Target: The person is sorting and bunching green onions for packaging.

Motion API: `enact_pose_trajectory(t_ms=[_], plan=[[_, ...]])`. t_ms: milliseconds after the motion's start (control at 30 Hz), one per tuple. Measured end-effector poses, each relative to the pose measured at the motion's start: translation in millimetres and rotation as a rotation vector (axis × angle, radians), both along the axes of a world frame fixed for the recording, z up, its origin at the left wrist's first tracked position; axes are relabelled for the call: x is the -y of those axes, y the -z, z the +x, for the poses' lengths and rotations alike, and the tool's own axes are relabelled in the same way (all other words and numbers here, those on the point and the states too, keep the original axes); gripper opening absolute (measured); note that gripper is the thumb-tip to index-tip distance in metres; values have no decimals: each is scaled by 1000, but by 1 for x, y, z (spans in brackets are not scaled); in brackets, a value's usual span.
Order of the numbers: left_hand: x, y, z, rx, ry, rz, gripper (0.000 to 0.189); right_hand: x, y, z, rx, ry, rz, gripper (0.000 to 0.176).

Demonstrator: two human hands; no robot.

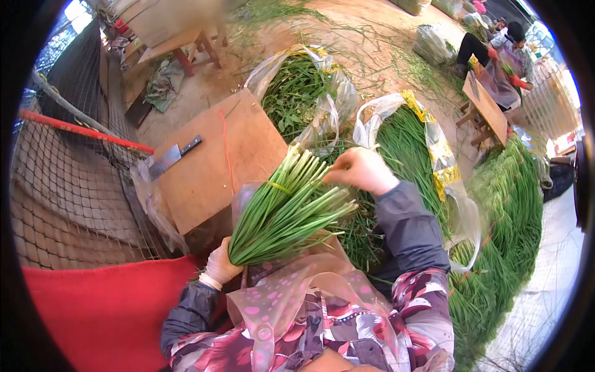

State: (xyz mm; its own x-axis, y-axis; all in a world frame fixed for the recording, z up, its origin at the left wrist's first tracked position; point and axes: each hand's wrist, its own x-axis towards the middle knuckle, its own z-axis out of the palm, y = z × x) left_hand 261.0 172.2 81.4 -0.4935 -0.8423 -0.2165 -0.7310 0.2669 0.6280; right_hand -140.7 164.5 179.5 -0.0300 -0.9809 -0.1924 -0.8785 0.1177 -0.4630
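Observation:
My left hand (223,265), in a thin pale glove, is closed around the lower end of a bunch of long green chives (273,214). Their pale cut ends fan out up and to the right, and a yellow-green band (279,186) crosses part of the bunch. At the pale ends is my right hand (364,172), thumb and fingers pinched together. Whatever is between those fingertips is too small to make out. The bunch is held above my lap, over a translucent pink-dotted apron (279,304).
Ahead left, a wooden board (214,158) carries a cleaver (176,156) and a red string (227,146). Bags of greens (291,93) and long chives (403,142) stand beyond. Bundled chives (505,229) are piled right. Another person (505,56) sits far right by a small table (486,105).

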Motion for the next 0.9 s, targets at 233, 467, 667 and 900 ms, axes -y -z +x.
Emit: enact_pose_trajectory(t_ms=[233, 467, 667, 900], plan=[[-9, -6, -2, 49, -11, -81, 56, 3, 30, 24, 13, 231, 77, 56], [-13, -14, -11, 131, -5, -143, 53, -13, 78, 54, -286, 52, -350, 20], [-12, -21, -15, 220, -23, -57, 52, -46, 27, 105, 423, -368, -122, 18], [-8, -12, -9, 183, -28, -22, 53, -73, -37, 11, 1438, -457, -337, 23]])
